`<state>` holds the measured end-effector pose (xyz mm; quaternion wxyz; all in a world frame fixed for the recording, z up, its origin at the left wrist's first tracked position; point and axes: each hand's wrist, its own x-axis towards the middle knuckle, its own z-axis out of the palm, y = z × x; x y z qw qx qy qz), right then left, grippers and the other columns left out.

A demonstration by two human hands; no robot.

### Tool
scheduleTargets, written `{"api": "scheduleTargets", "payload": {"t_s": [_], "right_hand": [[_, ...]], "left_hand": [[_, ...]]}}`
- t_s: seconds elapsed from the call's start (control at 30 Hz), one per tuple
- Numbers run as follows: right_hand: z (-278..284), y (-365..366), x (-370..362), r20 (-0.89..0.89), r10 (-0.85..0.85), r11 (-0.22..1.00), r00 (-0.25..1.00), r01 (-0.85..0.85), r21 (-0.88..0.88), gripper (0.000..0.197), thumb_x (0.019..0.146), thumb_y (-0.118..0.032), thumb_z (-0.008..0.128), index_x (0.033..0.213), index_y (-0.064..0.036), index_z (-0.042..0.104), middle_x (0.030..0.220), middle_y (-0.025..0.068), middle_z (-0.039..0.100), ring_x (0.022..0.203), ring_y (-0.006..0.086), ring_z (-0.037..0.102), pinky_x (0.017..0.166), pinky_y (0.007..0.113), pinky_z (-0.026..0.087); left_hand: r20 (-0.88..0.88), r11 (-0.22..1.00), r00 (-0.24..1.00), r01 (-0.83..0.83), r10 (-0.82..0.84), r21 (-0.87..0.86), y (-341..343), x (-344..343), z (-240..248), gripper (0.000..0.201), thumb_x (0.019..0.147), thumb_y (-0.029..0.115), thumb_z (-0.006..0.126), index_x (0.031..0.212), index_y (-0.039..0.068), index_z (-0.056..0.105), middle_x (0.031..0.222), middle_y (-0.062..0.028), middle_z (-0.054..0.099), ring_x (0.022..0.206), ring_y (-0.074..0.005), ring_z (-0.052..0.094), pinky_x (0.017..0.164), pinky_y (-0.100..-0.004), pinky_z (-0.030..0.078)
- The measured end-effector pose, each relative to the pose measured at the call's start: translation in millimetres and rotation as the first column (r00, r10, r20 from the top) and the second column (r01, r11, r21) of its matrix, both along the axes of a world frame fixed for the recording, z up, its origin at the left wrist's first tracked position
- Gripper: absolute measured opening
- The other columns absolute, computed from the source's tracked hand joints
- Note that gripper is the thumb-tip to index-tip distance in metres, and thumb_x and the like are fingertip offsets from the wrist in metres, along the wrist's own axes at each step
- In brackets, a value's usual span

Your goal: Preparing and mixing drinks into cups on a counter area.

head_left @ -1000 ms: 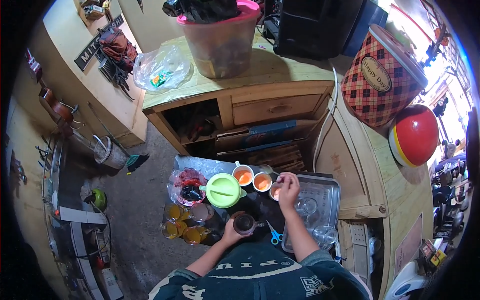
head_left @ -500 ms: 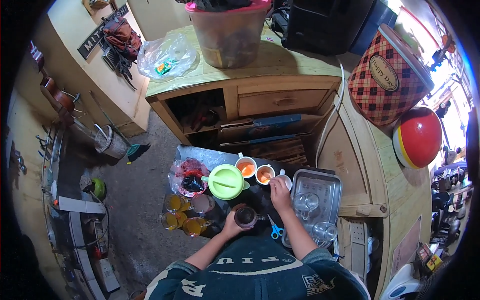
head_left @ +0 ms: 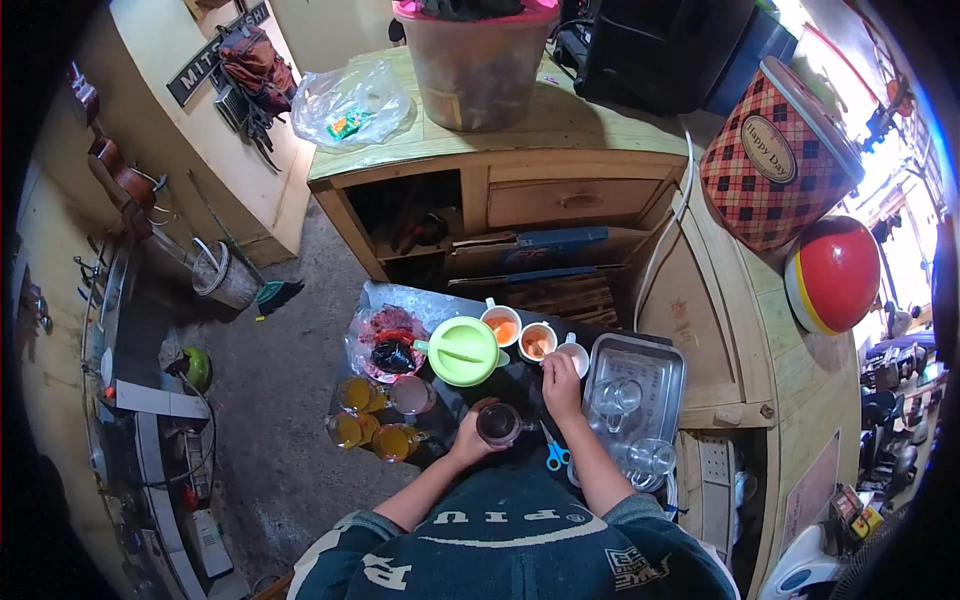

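My left hand (head_left: 472,440) is wrapped round a glass mug (head_left: 498,425) of dark drink, low over the near side of the dark table. Beyond it, my right hand (head_left: 563,388) is closed in a pinch at the near rims of the white cups; what its fingertips hold is too small to make out. The middle cup (head_left: 537,342) and the far cup (head_left: 501,325) contain something orange. The third white cup (head_left: 573,356) is partly covered by my fingers. A light green lidded pitcher (head_left: 462,352) stands left of the cups, and blue-handled scissors (head_left: 556,456) lie between my forearms.
Several mugs of yellow drink (head_left: 395,442) and a mug of greyish drink (head_left: 411,395) stand at the left. Behind them lies a plastic bag (head_left: 385,335) with pink and black contents. A metal tray (head_left: 675,375) at the right bears clear glass mugs (head_left: 620,397). A wooden cabinet (head_left: 570,208) stands beyond.
The view has shifted slightly, so the table things appear a little further right. Both hands stay in about the same places, the left still round the mug.
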<state>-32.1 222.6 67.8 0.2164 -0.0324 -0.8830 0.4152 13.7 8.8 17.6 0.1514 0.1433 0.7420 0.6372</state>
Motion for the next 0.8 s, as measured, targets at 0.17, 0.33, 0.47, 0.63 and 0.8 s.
{"api": "scheduleTargets", "payload": {"t_s": [0.17, 0.33, 0.47, 0.63, 0.8], "right_hand": [[1.0, -3.7, 3.5, 0.013, -0.009, 1.000, 1.000, 0.009, -0.020, 0.011, 0.091, -0.007, 0.055, 0.093, 0.0021, 0.061, 0.097, 0.0166, 0.060, 0.091, 0.0360, 0.060, 0.083, 0.042, 0.049], [1.5, -8.6, 4.9, -0.012, -0.035, 0.999, 0.999, 0.035, 0.005, 0.011, 0.091, -0.006, 0.055, 0.091, 0.0019, 0.063, 0.096, 0.0148, 0.061, 0.093, 0.0321, 0.061, 0.083, 0.039, 0.048], [1.4, -10.1, 3.7, 0.000, -0.055, 0.998, 0.998, 0.055, -0.016, 0.012, 0.092, -0.006, 0.054, 0.090, 0.0027, 0.062, 0.095, 0.0151, 0.061, 0.092, 0.0326, 0.060, 0.083, 0.039, 0.047], [-3.4, -8.9, 2.8, 0.018, -0.099, 0.992, 0.995, 0.100, -0.071, 0.015, 0.093, -0.005, 0.051, 0.086, 0.0034, 0.060, 0.087, 0.0142, 0.060, 0.075, 0.0248, 0.062, 0.069, 0.035, 0.050], [-0.2, -5.5, -0.5, 0.114, -0.153, 0.959, 0.982, 0.175, -0.222, 0.018, 0.095, -0.007, 0.050, 0.086, 0.0032, 0.061, 0.084, 0.0131, 0.060, 0.071, 0.0209, 0.063, 0.066, 0.033, 0.051]], "left_hand": [[-0.011, 1.000, 1.000, -0.008, 0.008, -0.003, -0.3, 1.3, -0.6, 0.095, 0.050, 0.027, 0.095, 0.127, 0.002, 0.046, 0.125, -0.0120, 0.053, 0.116, -0.0242, 0.054, 0.101, -0.0360, 0.042], [-0.014, 1.000, 1.000, -0.001, 0.001, 0.002, -0.3, 0.6, 0.9, 0.094, 0.051, 0.027, 0.095, 0.127, 0.002, 0.046, 0.124, -0.0123, 0.053, 0.115, -0.0257, 0.054, 0.101, -0.0365, 0.042], [-0.019, 1.000, 1.000, 0.019, -0.019, -0.005, -1.2, -1.0, 2.5, 0.093, 0.051, 0.027, 0.094, 0.127, 0.002, 0.046, 0.123, -0.0123, 0.054, 0.115, -0.0258, 0.054, 0.100, -0.0368, 0.042], [-0.062, 1.000, 0.998, 0.018, -0.017, 0.019, -1.8, -0.5, -1.2, 0.091, 0.052, 0.026, 0.094, 0.127, 0.003, 0.046, 0.121, -0.0120, 0.054, 0.115, -0.0258, 0.054, 0.100, -0.0368, 0.042], [-0.063, 0.999, 0.998, 0.029, -0.030, -0.020, -4.2, -0.6, 0.0, 0.093, 0.053, 0.026, 0.094, 0.128, 0.003, 0.045, 0.124, -0.0124, 0.053, 0.117, -0.0264, 0.053, 0.102, -0.0371, 0.040]]}}
